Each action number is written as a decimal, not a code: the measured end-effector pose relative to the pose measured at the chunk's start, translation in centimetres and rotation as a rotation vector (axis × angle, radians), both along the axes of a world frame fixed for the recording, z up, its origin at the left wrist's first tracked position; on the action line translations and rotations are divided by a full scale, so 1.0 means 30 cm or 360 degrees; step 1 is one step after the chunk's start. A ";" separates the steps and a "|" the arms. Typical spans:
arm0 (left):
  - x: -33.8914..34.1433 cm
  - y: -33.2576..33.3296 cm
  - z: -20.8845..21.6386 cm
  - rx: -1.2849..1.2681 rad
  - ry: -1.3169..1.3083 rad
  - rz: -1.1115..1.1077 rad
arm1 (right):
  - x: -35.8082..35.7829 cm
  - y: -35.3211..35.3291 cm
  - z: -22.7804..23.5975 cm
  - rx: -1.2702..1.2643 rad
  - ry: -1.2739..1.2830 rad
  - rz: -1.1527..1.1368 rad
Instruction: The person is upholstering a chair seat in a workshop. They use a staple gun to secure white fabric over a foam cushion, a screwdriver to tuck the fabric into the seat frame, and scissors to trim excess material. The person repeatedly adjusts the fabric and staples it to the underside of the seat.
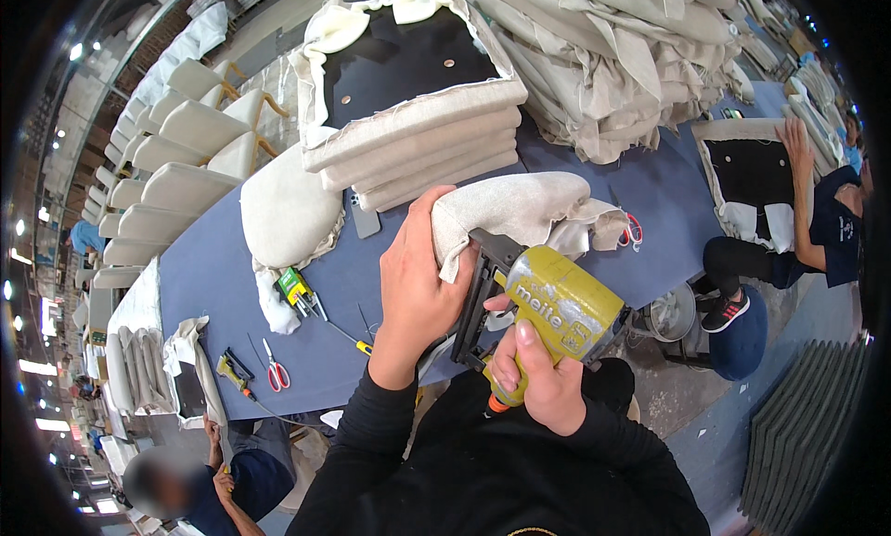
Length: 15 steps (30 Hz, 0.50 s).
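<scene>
My left hand (418,267) is closed around the near left end of a curved upholstered piece (510,206) covered in beige fabric, holding it up over the blue-covered table. Loose fabric hangs from its right end. In my right hand (548,383) is a yellow pneumatic staple gun (571,299), gripped by its handle. The gun's black nose touches or nearly touches the fabric edge just right of my left fingers; the exact contact is hidden. Behind the piece, scissors (632,231) with red handles lie partly covered by the loose fabric.
Stacked seat cushions (427,132) and a fabric pile (603,63) stand at the back. A phone (365,218), a rounded cushion (290,206), a screwdriver (348,335), more scissors (276,367) and another staple gun (235,374) lie leftward. Co-workers (831,220) sit at both sides.
</scene>
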<state>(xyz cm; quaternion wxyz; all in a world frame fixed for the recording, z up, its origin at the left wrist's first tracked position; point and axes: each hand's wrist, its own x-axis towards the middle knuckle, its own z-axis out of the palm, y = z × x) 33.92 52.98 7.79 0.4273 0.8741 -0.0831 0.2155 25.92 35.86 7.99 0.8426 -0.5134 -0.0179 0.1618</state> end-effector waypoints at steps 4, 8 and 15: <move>-0.002 0.010 -0.001 0.0023 -0.0003 -0.0017 | 0.003 -0.006 0.011 -0.0033 0.0016 0.0032; -0.002 0.021 -0.008 0.0051 -0.0051 -0.0058 | 0.000 -0.012 0.017 -0.0052 0.0046 0.0098; -0.001 0.015 0.011 0.0060 0.0011 -0.0127 | -0.002 -0.030 0.007 -0.0199 0.0054 0.0190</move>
